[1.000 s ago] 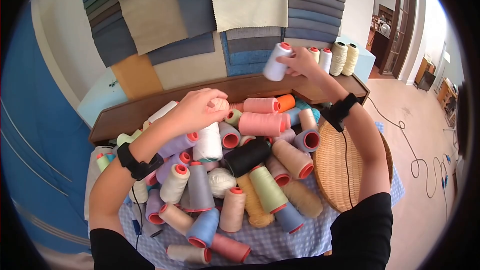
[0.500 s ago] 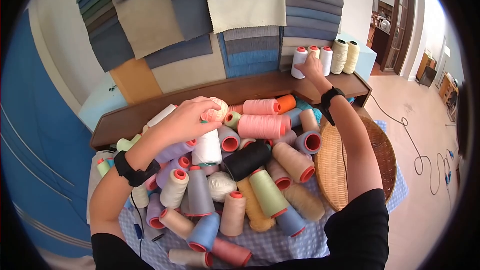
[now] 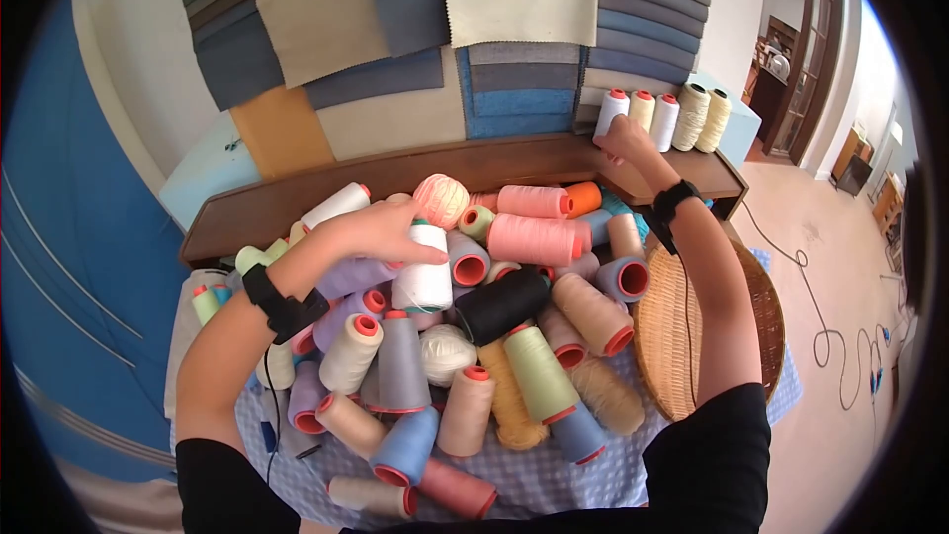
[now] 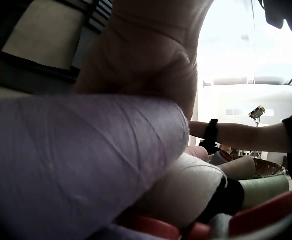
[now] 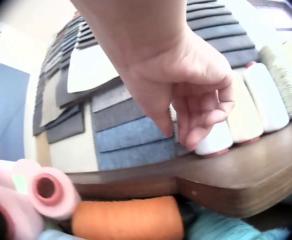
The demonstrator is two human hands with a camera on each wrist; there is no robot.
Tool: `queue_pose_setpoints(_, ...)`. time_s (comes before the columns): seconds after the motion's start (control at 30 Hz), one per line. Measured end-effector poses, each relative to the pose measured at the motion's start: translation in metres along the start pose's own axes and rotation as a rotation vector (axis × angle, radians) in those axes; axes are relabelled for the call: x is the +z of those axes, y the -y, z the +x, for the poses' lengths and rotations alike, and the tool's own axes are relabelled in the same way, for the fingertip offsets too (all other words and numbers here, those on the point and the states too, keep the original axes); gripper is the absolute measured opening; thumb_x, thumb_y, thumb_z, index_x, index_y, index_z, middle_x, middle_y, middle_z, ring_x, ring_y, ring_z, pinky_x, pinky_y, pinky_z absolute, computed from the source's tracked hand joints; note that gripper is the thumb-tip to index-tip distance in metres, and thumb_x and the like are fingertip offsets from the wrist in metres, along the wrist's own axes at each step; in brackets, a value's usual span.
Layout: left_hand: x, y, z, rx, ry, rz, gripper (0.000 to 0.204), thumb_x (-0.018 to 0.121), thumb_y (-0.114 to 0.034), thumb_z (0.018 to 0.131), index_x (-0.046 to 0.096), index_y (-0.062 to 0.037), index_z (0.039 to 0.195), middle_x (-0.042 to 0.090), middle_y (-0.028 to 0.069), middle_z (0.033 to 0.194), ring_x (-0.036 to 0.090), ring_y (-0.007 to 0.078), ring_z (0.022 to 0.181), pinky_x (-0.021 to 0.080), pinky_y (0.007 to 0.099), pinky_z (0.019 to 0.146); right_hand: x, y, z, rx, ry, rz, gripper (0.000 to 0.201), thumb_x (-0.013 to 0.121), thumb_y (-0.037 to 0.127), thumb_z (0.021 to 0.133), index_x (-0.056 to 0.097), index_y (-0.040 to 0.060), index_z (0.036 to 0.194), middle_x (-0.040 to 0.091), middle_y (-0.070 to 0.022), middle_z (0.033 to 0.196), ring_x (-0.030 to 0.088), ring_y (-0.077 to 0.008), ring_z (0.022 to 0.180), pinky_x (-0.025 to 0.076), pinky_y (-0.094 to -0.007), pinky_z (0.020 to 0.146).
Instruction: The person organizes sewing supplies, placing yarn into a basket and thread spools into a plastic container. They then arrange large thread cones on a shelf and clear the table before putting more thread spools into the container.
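My left hand (image 3: 371, 235) grips a white thread cone (image 3: 422, 282) with a green top, its thumb across the front. A peach yarn ball (image 3: 441, 200) lies just beyond the fingers. In the left wrist view a lilac cone (image 4: 81, 160) fills the foreground and covers part of that hand. Over on the wooden shelf (image 3: 514, 153), my right hand (image 3: 631, 141) is at the lower part of a white thread cone (image 3: 613, 111) with a red top. Its fingers hang loosely curled in front of that cone, which stands upright beside a cream cone (image 3: 641, 111).
Several more cones, including a black one (image 3: 504, 305) and a pale green one (image 3: 542, 371), lie heaped on the checked cloth (image 3: 613, 480). A wicker basket (image 3: 773, 336) sits at right. Fabric samples (image 3: 519, 0) hang behind the shelf. Thin cables run from both wrists.
My right hand set the white cone down at the left end of the shelf row and let go. My left hand moved from the peach ball onto the green-topped white cone.
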State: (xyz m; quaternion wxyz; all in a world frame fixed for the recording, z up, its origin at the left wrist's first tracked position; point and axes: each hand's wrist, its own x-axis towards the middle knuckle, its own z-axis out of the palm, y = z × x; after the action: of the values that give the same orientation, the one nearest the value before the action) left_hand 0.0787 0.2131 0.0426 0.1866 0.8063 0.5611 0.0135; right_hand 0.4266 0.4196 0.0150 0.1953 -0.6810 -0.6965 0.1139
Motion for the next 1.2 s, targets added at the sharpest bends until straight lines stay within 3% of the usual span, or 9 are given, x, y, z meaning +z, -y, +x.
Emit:
queue_pose_setpoints(0.03, 0.0, 0.001, 0.001, 0.013, -0.016, -0.031, 0.074, 0.067, -0.055, 0.068, 0.056, 0.0051, 0.111, 0.054, 0.0248, 0.108, 0.057, 0.0339, 0.098, 0.046, 0.037, 0.086, -0.006, 0.013, -0.012, -0.012, 0.006, -0.005, 0.029, 0.061, 0.023, 0.08, 0.065, -0.0013, 0.065, 0.063, -0.0087, 0.058, 0.064, -0.0162, 0.056, 0.052, -0.0282, 0.054)
queue_pose_setpoints(0.1, -0.008, -0.018, -0.007, -0.018, -0.013, -0.044, 0.066, 0.069, -0.051, 0.069, 0.058, 0.0046, 0.103, 0.057, 0.0235, 0.102, 0.059, 0.0323, 0.095, 0.046, 0.0356, 0.083, -0.012, 0.038, -0.038, -0.375, -0.143, 0.0, 0.027, 0.063, 0.024, 0.08, 0.067, -0.0012, 0.07, 0.064, -0.0078, 0.061, 0.063, -0.0159, 0.056, 0.051, -0.0255, 0.053)
queue_pose_setpoints(0.2, -0.013, -0.031, -0.013, -0.021, -0.024, -0.144, 0.055, 0.071, -0.044, 0.069, 0.059, 0.0036, 0.094, 0.06, 0.0216, 0.096, 0.06, 0.0303, 0.091, 0.047, 0.0359, 0.079, -0.025, 0.089, -0.096, -0.579, 0.239, 0.318, 0.032, 0.065, 0.031, 0.08, 0.067, -0.0005, 0.085, 0.066, -0.0102, 0.073, 0.064, -0.019, 0.061, 0.051, -0.0277, 0.058)
queue_pose_setpoints(0.3, -0.015, -0.035, -0.015, 0.199, -0.201, 0.067, 0.05, 0.073, -0.039, 0.07, 0.053, 0.0006, 0.094, 0.058, 0.0141, 0.09, 0.059, 0.0223, 0.085, 0.047, 0.0318, 0.07, -0.022, 0.118, -0.148, -0.844, 0.43, 0.316, 0.06, 0.068, 0.042, 0.075, 0.056, -0.0021, 0.115, 0.066, -0.0174, 0.089, 0.064, -0.0276, 0.085, 0.05, -0.0349, 0.077)
queue_pose_setpoints(0.4, -0.032, -0.055, -0.024, 0.095, -0.351, -0.186, 0.043, 0.075, -0.031, 0.071, 0.052, -0.0009, 0.091, 0.057, 0.0132, 0.089, 0.059, 0.0192, 0.076, 0.047, 0.0317, 0.065, -0.007, 0.138, -0.175, -0.837, 0.508, 0.378, 0.085, 0.071, 0.045, 0.07, 0.036, -0.0043, 0.13, 0.062, -0.0211, 0.1, 0.061, -0.0318, 0.096, 0.048, -0.0356, 0.086)
queue_pose_setpoints(0.5, -0.035, -0.06, -0.025, 0.16, -0.512, -0.195, 0.044, 0.075, -0.03, 0.073, 0.05, -0.0001, 0.092, 0.056, 0.0123, 0.09, 0.06, 0.018, 0.076, 0.048, 0.0308, 0.064, 0.0, 0.144, -0.173, -0.812, 0.399, 0.484, 0.083, 0.074, 0.041, 0.068, 0.035, 0.001, 0.13, 0.058, -0.0193, 0.109, 0.059, -0.0291, 0.1, 0.045, -0.0361, 0.089)
queue_pose_setpoints(0.63, -0.03, -0.053, -0.027, 0.191, -0.586, -0.368, 0.048, 0.07, -0.024, 0.079, 0.047, -0.0012, 0.115, 0.055, 0.0161, 0.109, 0.065, 0.0206, 0.083, 0.051, 0.0299, 0.068, -0.009, 0.132, -0.151, -0.634, 0.232, 0.427, 0.087, 0.078, 0.04, 0.064, 0.034, -0.0007, 0.127, 0.058, -0.0206, 0.107, 0.059, -0.0296, 0.1, 0.046, -0.0354, 0.087)
queue_pose_setpoints(0.93, -0.025, -0.042, -0.036, 0.212, -0.382, -0.282, 0.055, 0.069, -0.023, 0.079, 0.045, -0.0038, 0.124, 0.054, 0.0157, 0.117, 0.066, 0.0222, 0.085, 0.051, 0.0309, 0.071, 0.006, 0.056, -0.047, -0.185, -0.257, 0.127, 0.082, 0.078, 0.042, 0.06, 0.035, 0.0011, 0.117, 0.062, -0.0243, 0.1, 0.061, -0.0373, 0.096, 0.049, -0.0411, 0.081)
queue_pose_setpoints(1.2, -0.02, -0.047, -0.036, 0.272, -0.367, -0.261, 0.047, 0.067, -0.025, 0.078, 0.051, -0.0007, 0.116, 0.059, 0.0168, 0.11, 0.064, 0.0254, 0.086, 0.051, 0.0338, 0.076, 0.026, 0.029, -0.01, -0.117, -0.217, 0.127, 0.086, 0.082, 0.033, 0.06, 0.033, 0.0022, 0.124, 0.056, -0.0252, 0.108, 0.056, -0.0384, 0.103, 0.046, -0.0418, 0.086)
